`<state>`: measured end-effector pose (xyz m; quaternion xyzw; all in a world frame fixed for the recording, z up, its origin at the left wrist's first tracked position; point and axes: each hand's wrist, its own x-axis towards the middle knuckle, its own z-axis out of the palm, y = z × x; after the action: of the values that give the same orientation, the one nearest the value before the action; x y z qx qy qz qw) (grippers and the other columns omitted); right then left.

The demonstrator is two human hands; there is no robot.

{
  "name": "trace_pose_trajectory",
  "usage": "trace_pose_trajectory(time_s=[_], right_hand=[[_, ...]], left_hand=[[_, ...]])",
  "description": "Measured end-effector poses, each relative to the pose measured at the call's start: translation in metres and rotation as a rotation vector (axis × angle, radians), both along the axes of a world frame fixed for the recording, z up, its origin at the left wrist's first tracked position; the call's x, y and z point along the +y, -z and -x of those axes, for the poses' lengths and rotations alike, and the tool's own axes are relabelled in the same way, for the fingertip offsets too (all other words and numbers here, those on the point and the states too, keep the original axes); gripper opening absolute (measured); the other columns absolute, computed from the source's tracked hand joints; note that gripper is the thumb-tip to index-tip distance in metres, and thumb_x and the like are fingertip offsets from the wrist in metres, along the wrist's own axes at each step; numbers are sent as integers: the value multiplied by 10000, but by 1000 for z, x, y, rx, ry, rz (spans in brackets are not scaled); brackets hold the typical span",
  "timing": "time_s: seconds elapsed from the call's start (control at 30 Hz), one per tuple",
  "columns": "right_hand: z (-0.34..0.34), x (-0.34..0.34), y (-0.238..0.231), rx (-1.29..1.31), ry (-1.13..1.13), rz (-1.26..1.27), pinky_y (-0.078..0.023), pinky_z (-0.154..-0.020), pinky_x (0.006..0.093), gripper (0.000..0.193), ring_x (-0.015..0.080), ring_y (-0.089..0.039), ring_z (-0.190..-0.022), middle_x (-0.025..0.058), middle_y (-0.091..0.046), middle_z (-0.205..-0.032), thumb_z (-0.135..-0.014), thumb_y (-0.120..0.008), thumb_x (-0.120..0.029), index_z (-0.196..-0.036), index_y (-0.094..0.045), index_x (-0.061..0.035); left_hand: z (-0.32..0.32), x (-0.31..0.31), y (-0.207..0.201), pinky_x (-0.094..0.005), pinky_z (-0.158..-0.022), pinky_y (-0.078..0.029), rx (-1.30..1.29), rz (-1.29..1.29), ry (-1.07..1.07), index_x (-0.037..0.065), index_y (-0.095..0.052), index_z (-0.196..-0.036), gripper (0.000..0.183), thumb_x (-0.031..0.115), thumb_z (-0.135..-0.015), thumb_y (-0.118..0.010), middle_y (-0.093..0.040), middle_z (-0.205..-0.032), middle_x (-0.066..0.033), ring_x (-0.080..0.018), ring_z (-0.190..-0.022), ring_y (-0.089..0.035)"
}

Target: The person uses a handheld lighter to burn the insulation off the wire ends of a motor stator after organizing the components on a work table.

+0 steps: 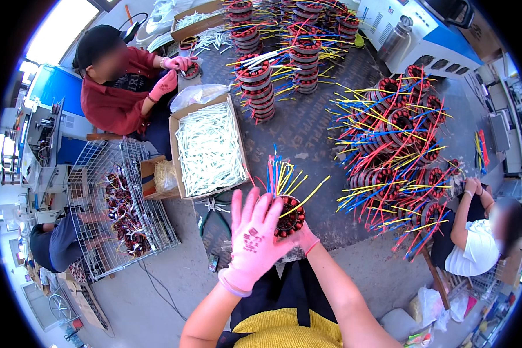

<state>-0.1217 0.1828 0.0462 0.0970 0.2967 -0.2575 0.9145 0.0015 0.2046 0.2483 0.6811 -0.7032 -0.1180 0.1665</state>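
Note:
A round motor stator (291, 216) with dark red copper windings sits at the near edge of the table. Blue, yellow and red lead wires (284, 178) fan out from its far side. My left hand (254, 232), in a pink glove, lies at the stator's left with fingers stretched out, its thumb reaching across below the ring. Around the stator's right and near side is my right hand (305, 238), holding it; the left hand hides part of its fingers. Just left of my left hand lie green-handled pliers (214, 217).
A cardboard box (234, 124) full of short white tubes (209, 148) stands left of centre. Stator stacks (256, 95) rise at the back, and a heap of wired stators (394, 151) covers the right. Co-workers sit at left (119, 87) and right (472, 232). A wire cart (162, 217) stands at left.

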Motion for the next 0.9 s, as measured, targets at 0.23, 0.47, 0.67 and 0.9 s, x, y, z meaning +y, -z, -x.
trace_pose_trajectory(time_s=[0.23,0.47,0.67,0.9], right_hand=[[10,3,47,-296,156,-33,-447,-1035,459,723,296,-521,-1236,119,-497,-1388,-956,-222,-648,-1404,-430,-119],[-27,34,38,209,258,499,-359,-1090,481,651,320,-442,-1296,137,-433,-1433,-964,-280,-571,-1402,-419,-109],[-31,39,79,-277,648,145,-287,-1146,424,582,264,-325,-1389,97,-310,-1520,-1003,-257,-458,-1468,-294,-109],[-41,-32,24,-495,765,31,-438,-1030,468,553,296,-492,-1263,114,-479,-1397,-981,-290,-492,-1370,-454,-136]], left_hand=[[19,4,11,-526,-1141,-233,-138,-127,39,71,-421,-1366,871,298,-620,-809,-413,-1378,-188,-394,-1304,-376],[6,4,23,-502,-1133,-274,-228,-83,144,73,-418,-1369,872,304,-614,-787,-419,-1380,-179,-382,-1299,-393],[-1,-20,22,-489,-1141,-270,-206,-67,289,80,-402,-1383,863,258,-629,-781,-427,-1378,-182,-375,-1305,-399],[-23,-70,30,-462,-1140,-290,-170,39,334,100,-424,-1365,840,202,-613,-784,-442,-1385,-158,-348,-1309,-406]])
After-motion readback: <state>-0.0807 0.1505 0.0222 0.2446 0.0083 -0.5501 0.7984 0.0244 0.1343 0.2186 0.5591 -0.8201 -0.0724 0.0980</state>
